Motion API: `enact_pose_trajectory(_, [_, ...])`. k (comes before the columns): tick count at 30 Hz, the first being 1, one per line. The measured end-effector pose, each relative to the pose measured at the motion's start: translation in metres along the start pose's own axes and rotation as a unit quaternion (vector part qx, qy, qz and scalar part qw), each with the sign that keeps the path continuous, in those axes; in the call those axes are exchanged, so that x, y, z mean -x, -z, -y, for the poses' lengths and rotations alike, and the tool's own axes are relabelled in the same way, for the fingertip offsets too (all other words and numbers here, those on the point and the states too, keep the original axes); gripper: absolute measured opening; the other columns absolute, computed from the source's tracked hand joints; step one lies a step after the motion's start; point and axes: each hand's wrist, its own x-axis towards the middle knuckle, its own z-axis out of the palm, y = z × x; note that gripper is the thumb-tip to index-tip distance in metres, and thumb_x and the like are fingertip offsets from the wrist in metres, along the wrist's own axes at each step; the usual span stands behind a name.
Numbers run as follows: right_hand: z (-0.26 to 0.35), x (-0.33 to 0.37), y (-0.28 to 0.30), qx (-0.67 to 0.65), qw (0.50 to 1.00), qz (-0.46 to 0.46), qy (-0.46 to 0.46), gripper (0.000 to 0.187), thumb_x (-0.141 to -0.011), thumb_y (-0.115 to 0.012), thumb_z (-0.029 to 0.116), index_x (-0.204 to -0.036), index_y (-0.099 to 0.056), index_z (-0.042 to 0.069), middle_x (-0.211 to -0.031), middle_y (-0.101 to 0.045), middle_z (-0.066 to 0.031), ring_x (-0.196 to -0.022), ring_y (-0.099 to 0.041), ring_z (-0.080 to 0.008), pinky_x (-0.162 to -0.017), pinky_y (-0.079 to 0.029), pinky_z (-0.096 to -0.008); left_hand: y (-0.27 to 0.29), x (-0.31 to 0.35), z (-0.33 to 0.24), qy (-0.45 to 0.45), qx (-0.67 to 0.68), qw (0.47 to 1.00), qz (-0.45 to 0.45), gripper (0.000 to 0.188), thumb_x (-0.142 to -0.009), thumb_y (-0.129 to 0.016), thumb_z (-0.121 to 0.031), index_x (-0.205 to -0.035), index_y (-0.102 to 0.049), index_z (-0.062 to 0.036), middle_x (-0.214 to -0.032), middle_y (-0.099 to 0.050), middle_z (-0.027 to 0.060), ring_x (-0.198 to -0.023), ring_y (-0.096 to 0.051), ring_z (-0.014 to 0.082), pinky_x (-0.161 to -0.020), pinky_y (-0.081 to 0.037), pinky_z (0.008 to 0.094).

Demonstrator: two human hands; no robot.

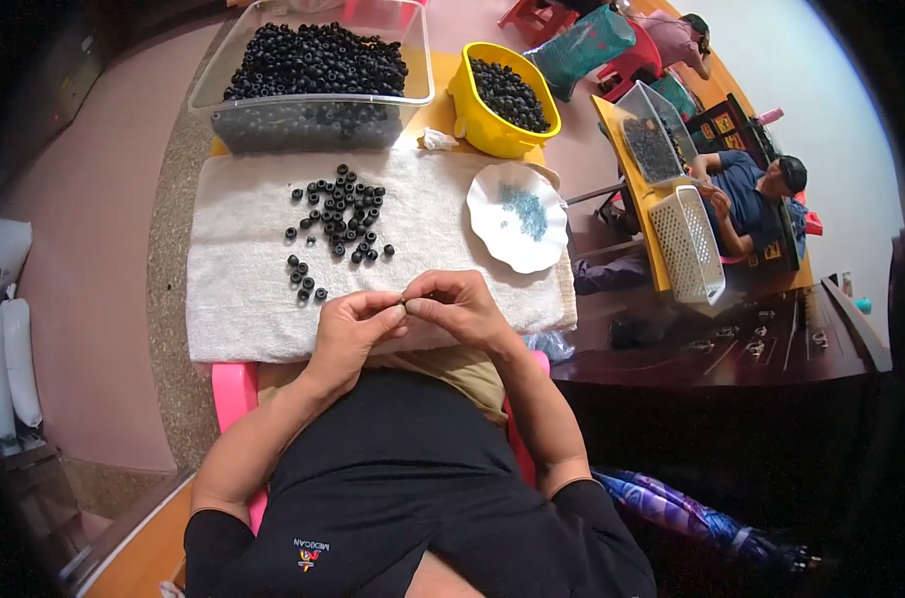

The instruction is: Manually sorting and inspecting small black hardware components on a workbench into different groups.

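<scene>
Your left hand (356,327) and right hand (462,307) pinch a small dark piece (404,300) between their fingertips over the white towel (427,234); loose black beads (351,235) lie beyond, left of the white plate (485,206).

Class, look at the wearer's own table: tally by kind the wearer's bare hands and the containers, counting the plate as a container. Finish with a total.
Bare hands (left hand, right hand): 2
Clear plastic bin: 1
Yellow tub: 1
White wavy-edged plate: 1
Total: 5
</scene>
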Motion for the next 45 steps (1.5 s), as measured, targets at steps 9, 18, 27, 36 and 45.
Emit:
enact_pose_trajectory(9, [0.003,0.003,0.008,-0.031,0.999,0.039,-0.015,0.012,-0.09,-0.067,0.003,-0.101,-0.067,-0.004,-0.1,-0.065,-0.0045,-0.092,-0.061,-0.0102,-0.081,-0.049,-0.0239,-0.001,0.001,-0.002,0.017,0.005,1.0,0.018,0.019,-0.09,-0.067,-0.008,-0.107,-0.065,0.0016,-0.093,-0.069,0.0064,-0.079,-0.067,0.0112,-0.074,-0.056,0.0234])
enact_pose_trajectory(18, [0.005,0.003,-0.012,0.144,0.968,-0.055,0.2,0.017,-0.083,-0.068,-0.006,-0.099,-0.069,0.0,-0.096,-0.066,-0.0073,-0.081,-0.06,-0.0099,-0.068,-0.047,-0.0218,0.003,0.004,-0.002,0.024,0.03,0.999,-0.003,0.017,-0.091,-0.066,-0.004,-0.106,-0.063,0.0029,-0.093,-0.068,0.0073,-0.08,-0.067,0.012,-0.075,-0.057,0.0243])
enact_pose_trajectory(27, [0.003,0.007,-0.031,0.327,0.864,-0.176,0.34,0.029,-0.071,-0.072,-0.009,-0.098,-0.067,0.001,-0.09,-0.069,-0.0158,-0.08,-0.07,-0.0273,-0.068,-0.055,-0.0317,-0.001,0.001,-0.005,0.023,0.068,0.997,-0.011,0.017,-0.091,-0.065,-0.006,-0.106,-0.062,0.0013,-0.095,-0.067,0.008,-0.085,-0.067,0.0148,-0.08,-0.057,0.0284])
enact_pose_trajectory(36, [-0.003,0.004,-0.042,0.394,0.809,-0.198,0.389,0.047,-0.066,-0.077,-0.003,-0.11,-0.062,0.002,-0.092,-0.067,-0.0168,-0.078,-0.069,-0.03,-0.067,-0.056,-0.0344,0.004,0.001,0.001,0.018,0.094,0.995,-0.003,0.013,-0.091,-0.066,-0.007,-0.102,-0.066,-0.0001,-0.096,-0.068,0.0069,-0.087,-0.067,0.0144,-0.081,-0.057,0.0293])
enact_pose_trajectory(45, [-0.005,0.002,-0.041,0.382,0.814,-0.224,0.376,0.048,-0.067,-0.08,-0.002,-0.11,-0.059,-0.001,-0.091,-0.068,-0.0149,-0.077,-0.068,-0.0269,-0.066,-0.055,-0.0332,-0.001,0.004,-0.005,0.026,0.122,0.992,0.012,0.017,-0.095,-0.064,-0.015,-0.104,-0.064,-0.0012,-0.094,-0.067,0.0055,-0.086,-0.067,0.0136,-0.078,-0.056,0.0294])
